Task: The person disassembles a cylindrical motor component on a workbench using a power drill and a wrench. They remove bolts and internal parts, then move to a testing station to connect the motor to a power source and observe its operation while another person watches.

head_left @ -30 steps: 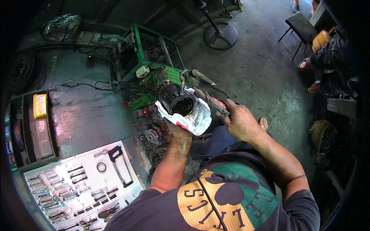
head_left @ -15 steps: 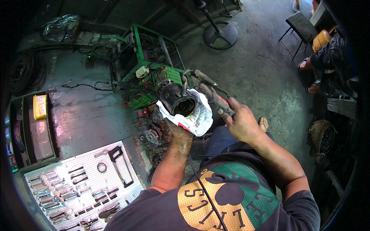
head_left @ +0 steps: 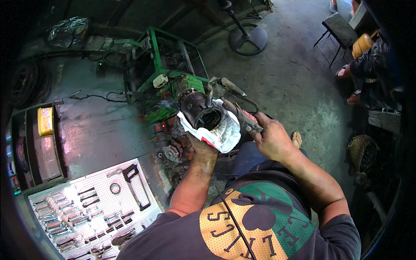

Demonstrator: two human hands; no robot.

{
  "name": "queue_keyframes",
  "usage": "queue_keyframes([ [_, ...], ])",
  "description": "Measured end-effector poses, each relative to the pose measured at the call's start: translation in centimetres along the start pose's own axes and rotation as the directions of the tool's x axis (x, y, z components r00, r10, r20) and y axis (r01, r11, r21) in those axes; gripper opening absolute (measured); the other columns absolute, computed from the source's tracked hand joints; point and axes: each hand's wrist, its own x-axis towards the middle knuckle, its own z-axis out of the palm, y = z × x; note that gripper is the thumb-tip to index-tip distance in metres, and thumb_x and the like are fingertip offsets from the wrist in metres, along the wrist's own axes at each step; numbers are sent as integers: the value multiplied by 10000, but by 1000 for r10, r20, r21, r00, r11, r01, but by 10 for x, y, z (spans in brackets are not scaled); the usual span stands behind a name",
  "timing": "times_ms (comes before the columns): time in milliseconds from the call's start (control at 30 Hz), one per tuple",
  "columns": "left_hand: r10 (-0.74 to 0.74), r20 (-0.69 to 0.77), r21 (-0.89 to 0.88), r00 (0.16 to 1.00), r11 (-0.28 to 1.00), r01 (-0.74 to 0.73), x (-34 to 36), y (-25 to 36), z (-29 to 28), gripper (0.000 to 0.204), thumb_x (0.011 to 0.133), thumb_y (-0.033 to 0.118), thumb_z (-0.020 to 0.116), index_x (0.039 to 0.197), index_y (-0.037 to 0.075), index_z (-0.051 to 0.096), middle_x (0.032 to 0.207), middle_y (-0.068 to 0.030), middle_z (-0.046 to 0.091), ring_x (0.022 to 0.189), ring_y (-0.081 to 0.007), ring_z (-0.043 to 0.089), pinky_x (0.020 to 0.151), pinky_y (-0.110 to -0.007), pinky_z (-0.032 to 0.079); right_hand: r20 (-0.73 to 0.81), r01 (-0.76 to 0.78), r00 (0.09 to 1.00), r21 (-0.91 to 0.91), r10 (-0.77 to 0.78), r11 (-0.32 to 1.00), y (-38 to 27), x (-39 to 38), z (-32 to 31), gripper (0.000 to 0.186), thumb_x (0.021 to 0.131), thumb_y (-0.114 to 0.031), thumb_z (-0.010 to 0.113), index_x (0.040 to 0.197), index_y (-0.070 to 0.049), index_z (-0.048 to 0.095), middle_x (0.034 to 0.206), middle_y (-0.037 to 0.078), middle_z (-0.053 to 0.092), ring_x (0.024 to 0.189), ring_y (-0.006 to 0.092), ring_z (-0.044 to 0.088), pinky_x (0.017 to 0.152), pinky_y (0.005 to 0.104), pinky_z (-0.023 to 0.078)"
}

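My left hand [head_left: 203, 146] is closed from below around a white cloth [head_left: 225, 132]. A black, round metal housing [head_left: 195, 106], like a motor casing, rests in that cloth with its open end tilted towards me. In my right hand [head_left: 275, 138] is a dark grey hand tool with a red part [head_left: 248, 117], gripped between thumb and fingers. The tool's far end lies close to the housing's right side; I cannot tell whether they touch. Just beyond is a grey rod-like piece [head_left: 234, 86] with a dark bent line. My left fingers are mostly hidden under the cloth.
A green metal frame [head_left: 158, 56] stands beyond the housing. At lower left, a white pegboard [head_left: 97, 173] carries wrenches and a hacksaw [head_left: 136, 186]. Left lies a grey worktop [head_left: 99, 130] with a yellow container [head_left: 44, 121]. Another person's legs [head_left: 368, 65] and a stool [head_left: 340, 30] are right.
The grey tool in my right hand has turned, and its red part now shows on the far side. The housing and cloth have shifted slightly to the right.
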Motion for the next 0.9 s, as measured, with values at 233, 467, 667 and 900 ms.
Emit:
queue_keyframes([
  [233,-132,178,-93,975,984,150,-1,-4,3,1139,750,976,641,1455,82,633,1367,-135,677,1283,-316,628,1113,-494,501,2,-21,1000,-61,21,998,0,6,-7,230,1013,-159,707,1135,20,632,921,281,726,952,497,713,829,529,544],
  [467,-190,310,-19,932,978,206,6,-2,-15,1177,724,995,646,1489,101,618,1411,-131,666,1345,-313,596,1162,-490,473,3,21,1000,-7,-21,1000,-3,7,-10,243,1009,-161,712,1151,17,627,986,297,726,985,494,713,821,528,543],
  [667,-328,401,-205,855,878,433,7,-5,-3,1006,771,849,737,1440,103,654,1373,-95,705,1292,-267,640,1171,-454,489,-15,117,993,81,-116,990,6,6,-25,311,1025,-181,720,1241,27,638,1089,283,726,1001,459,713,874,472,552],
  [900,-77,203,-195,976,974,117,5,-10,7,841,876,679,762,1397,28,649,1367,-116,712,1341,-264,637,1313,-455,331,-459,43,877,371,143,928,88,4,-44,327,1100,-188,640,1349,24,628,1136,135,734,1011,230,696,898,355,551],
])
